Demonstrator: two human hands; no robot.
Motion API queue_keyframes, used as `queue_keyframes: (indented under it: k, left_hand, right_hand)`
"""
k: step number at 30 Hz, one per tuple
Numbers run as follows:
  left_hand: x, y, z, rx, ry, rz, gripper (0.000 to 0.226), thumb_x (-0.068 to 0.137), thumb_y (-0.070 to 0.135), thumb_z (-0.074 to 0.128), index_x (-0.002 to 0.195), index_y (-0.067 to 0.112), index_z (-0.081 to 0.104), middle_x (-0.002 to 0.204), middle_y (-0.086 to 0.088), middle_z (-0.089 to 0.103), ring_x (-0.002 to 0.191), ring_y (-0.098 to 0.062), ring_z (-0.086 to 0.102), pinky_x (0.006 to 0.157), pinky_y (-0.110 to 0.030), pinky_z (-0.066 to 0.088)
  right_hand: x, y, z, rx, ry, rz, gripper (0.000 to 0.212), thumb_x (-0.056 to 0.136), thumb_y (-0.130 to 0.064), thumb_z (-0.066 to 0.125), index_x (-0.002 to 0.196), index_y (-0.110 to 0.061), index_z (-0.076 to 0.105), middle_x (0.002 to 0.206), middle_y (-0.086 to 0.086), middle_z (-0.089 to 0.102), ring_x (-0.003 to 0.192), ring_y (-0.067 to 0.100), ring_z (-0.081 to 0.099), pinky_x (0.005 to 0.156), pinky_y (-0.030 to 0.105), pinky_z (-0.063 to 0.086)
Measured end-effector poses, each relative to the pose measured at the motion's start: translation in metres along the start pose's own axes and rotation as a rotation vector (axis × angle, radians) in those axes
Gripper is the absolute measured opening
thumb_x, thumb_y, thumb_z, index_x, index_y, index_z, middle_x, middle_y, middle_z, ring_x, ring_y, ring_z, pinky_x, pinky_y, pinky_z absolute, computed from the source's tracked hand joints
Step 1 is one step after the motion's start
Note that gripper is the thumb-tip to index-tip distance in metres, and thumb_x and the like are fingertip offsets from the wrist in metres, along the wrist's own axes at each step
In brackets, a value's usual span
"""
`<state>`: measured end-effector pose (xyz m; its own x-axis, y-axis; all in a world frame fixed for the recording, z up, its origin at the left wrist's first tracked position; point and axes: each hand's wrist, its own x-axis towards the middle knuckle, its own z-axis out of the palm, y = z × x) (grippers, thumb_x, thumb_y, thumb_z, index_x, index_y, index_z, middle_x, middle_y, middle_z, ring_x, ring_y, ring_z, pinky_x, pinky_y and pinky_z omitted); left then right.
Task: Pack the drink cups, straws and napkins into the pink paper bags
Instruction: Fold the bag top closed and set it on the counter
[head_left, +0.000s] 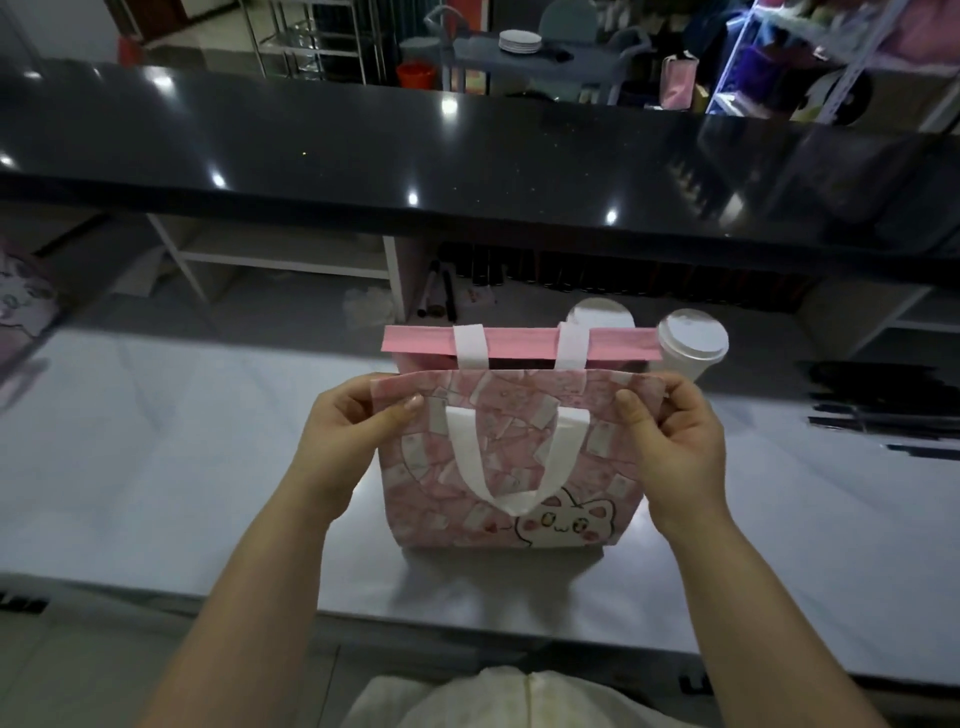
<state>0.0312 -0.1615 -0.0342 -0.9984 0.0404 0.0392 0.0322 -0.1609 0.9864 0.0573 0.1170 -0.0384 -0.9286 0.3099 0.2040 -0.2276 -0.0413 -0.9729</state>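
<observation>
A pink paper bag with a cartoon cat print and white handles stands upright on the steel worktop, its mouth slightly open. My left hand pinches the near top edge at the left corner. My right hand pinches the same edge at the right corner. Behind the bag stand two white lidded drink cups, one at the right, the other mostly hidden by the bag's far rim. No straws or napkins are visible.
A black glossy counter runs across above the worktop. Under it are white shelves and dark bottles. A dark object lies at the right of the worktop. Another printed bag shows at the far left.
</observation>
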Motion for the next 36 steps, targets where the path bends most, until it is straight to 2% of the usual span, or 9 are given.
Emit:
queue_keyframes:
  k: [5,8,10,13,21,24,28,32,36]
  left_hand:
    - [-0.002,-0.004,-0.003,0.234,0.058,0.165,0.016,0.069,0.024,0.080,0.083,0.032,0.079,0.141,0.024,0.045,0.133,-0.007,0.043,0.098,-0.047,0.048]
    - [0.004,0.004,-0.004,0.216,-0.057,0.133,0.016,0.069,0.017,0.079,0.082,0.027,0.079,0.141,0.022,0.048,0.135,-0.013,0.043,0.100,-0.050,0.046]
    - [0.007,0.007,-0.001,0.209,-0.073,0.135,0.024,0.072,0.007,0.080,0.081,0.028,0.079,0.129,0.018,0.059,0.125,-0.012,0.053,0.089,-0.037,0.055]
    - [0.007,0.003,0.005,0.194,0.007,0.173,0.042,0.075,-0.005,0.076,0.086,0.036,0.079,0.110,0.014,0.068,0.107,-0.010,0.062,0.078,-0.024,0.056]
    - [0.005,-0.002,0.015,0.073,0.143,0.199,0.041,0.070,-0.006,0.080,0.081,0.032,0.072,0.087,0.007,0.073,0.089,-0.015,0.069,0.074,-0.025,0.057]
    - [0.004,0.001,0.020,0.091,0.187,0.224,0.052,0.069,0.002,0.084,0.082,0.043,0.055,0.086,0.008,0.070,0.084,-0.010,0.067,0.073,-0.024,0.057]
    - [0.005,0.004,0.018,0.235,0.140,0.313,0.055,0.071,0.006,0.084,0.108,0.028,0.049,0.088,0.002,0.070,0.087,-0.016,0.068,0.081,-0.028,0.056]
    - [0.003,0.004,0.018,0.330,0.128,0.330,0.054,0.073,0.011,0.083,0.111,0.033,0.051,0.088,0.009,0.069,0.087,-0.011,0.067,0.073,-0.021,0.057]
    - [0.002,0.004,0.019,0.348,0.139,0.331,0.054,0.073,0.012,0.083,0.111,0.035,0.053,0.087,0.008,0.069,0.088,-0.012,0.067,0.070,-0.019,0.056]
  right_hand:
    - [0.008,0.002,-0.009,-0.009,-0.035,0.009,0.010,0.072,-0.021,0.075,0.071,-0.030,0.069,0.115,-0.007,0.061,0.105,0.011,0.061,0.087,0.035,0.053]
    - [0.019,0.000,-0.017,0.031,-0.155,0.041,0.021,0.077,-0.009,0.073,0.068,-0.028,0.070,0.134,-0.022,0.052,0.125,0.006,0.052,0.092,0.029,0.052]
    - [0.022,-0.001,-0.019,0.076,-0.220,0.078,0.018,0.079,-0.009,0.071,0.073,-0.026,0.070,0.116,-0.011,0.067,0.108,0.012,0.064,0.085,0.037,0.053]
    - [0.021,-0.003,-0.013,0.086,-0.093,0.076,0.018,0.072,-0.014,0.074,0.086,-0.025,0.074,0.088,-0.003,0.073,0.085,0.012,0.069,0.073,0.027,0.056]
    - [0.018,-0.003,-0.005,-0.067,0.056,-0.018,0.042,0.079,0.005,0.073,0.097,-0.031,0.061,0.090,-0.008,0.068,0.086,0.012,0.065,0.080,0.032,0.055]
    - [0.020,-0.012,-0.011,-0.244,-0.074,-0.090,0.071,0.077,0.003,0.075,0.122,-0.042,0.044,0.100,-0.004,0.067,0.096,0.015,0.065,0.085,0.029,0.054]
    - [0.040,-0.055,-0.023,-0.703,-0.427,-0.232,0.091,0.075,-0.005,0.079,0.134,-0.057,0.035,0.110,-0.020,0.054,0.103,-0.010,0.051,0.083,0.004,0.042]
    - [0.063,-0.093,-0.005,-1.165,-0.855,-0.286,0.078,0.077,-0.019,0.077,0.128,-0.065,0.039,0.145,-0.023,0.030,0.125,-0.005,0.021,0.099,0.030,0.028]
    - [0.073,-0.104,0.011,-1.294,-0.990,-0.277,0.044,0.075,-0.032,0.078,0.104,-0.055,0.053,0.146,-0.023,0.031,0.126,0.004,0.022,0.097,0.033,0.033]
